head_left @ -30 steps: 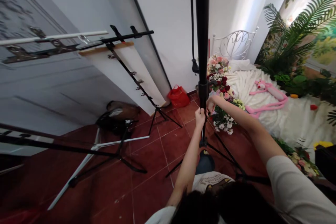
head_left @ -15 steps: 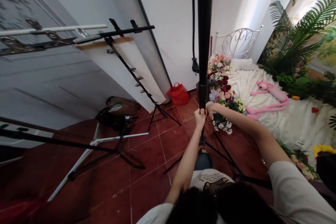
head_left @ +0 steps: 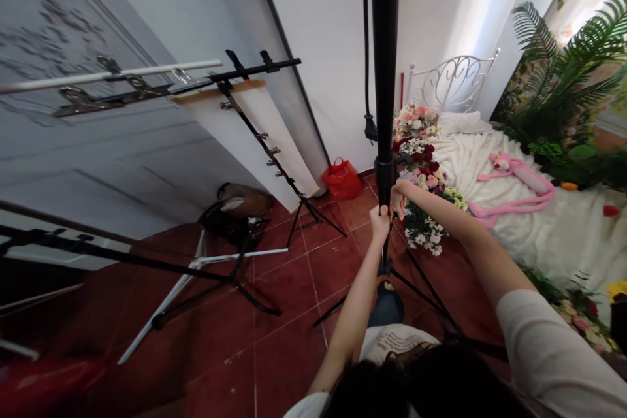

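Note:
A black light stand point(head_left: 385, 78) rises upright in front of me, with a collar point(head_left: 386, 172) partway up and splayed legs point(head_left: 416, 290) on the floor. My left hand point(head_left: 380, 219) is wrapped around its thinner tube below the collar, thumb uppermost. Just right of that tube is my right hand point(head_left: 398, 198), bent at the wrist with its fingers hanging loosely and somewhat apart. Part of the right hand lies close against the stand, and I cannot tell whether it touches. A black cable with a plug point(head_left: 371, 127) dangles beside the upper pole.
Left, a clipped backdrop frame point(head_left: 245, 78) holds a white sheet. White and black stand legs point(head_left: 215, 261) cross the red tiles. A red bag point(head_left: 342, 178) sits by the wall. Right are flowers point(head_left: 425, 163), a bed with a white blanket point(head_left: 519, 241), a pink plush toy point(head_left: 526, 179) and palm leaves point(head_left: 578, 59).
My right hand's fingers have loosened and hang beside the tube. The left hand keeps its hold. The view has shifted slightly left, and a dark rounded object now shows at the top edge.

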Demonstrator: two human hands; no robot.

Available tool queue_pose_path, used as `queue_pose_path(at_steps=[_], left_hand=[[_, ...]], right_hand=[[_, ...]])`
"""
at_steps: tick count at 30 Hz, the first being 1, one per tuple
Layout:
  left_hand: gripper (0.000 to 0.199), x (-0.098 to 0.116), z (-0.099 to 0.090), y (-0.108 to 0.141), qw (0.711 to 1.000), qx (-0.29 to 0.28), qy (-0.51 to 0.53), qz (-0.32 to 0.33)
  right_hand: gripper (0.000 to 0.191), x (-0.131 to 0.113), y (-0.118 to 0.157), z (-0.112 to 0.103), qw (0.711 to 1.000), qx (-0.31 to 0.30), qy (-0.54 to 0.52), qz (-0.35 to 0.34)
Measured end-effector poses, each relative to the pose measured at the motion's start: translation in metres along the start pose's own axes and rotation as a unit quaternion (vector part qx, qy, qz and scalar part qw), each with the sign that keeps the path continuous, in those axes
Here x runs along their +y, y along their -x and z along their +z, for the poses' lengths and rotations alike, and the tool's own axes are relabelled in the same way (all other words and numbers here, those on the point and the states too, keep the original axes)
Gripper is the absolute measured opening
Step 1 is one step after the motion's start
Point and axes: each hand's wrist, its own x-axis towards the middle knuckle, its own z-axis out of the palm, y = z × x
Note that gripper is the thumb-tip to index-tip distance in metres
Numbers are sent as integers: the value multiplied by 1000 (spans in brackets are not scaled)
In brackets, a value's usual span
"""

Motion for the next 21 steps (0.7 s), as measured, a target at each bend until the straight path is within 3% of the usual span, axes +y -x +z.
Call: queue_pose_path(at_steps=[2, 4, 7, 10, 13, 15, 18, 21], left_hand=[[70, 2, 0, 0, 1000, 3, 0, -6], [71, 4, 1, -1, 1000, 10, -3, -10], [71, 4, 2, -2, 1000, 13, 1, -14], [71, 3, 2, -2, 1000, 6, 11, -6], [71, 2, 1, -1, 1000, -2, 9, 6], [72, 0, 1, -1, 1000, -4, 9, 12], [74, -2, 0, -2, 1000, -2, 7, 22], [74, -1, 2, -2, 1000, 9, -1, 26]], right_hand=[[36, -4, 2, 0, 995, -89, 22, 47], [29, -3, 12, 1, 994, -99, 39, 32], [20, 14, 43, 10, 992, 10, 83, -95], [13, 47, 86, 37, 957, 157, 119, -215], [26, 80, 122, 72, 921, 278, 106, -251], [33, 91, 138, 88, 905, 326, 93, -256], [43, 74, 151, 89, 869, 407, 39, -278], [57, 18, 157, 68, 832, 455, -55, -312]])
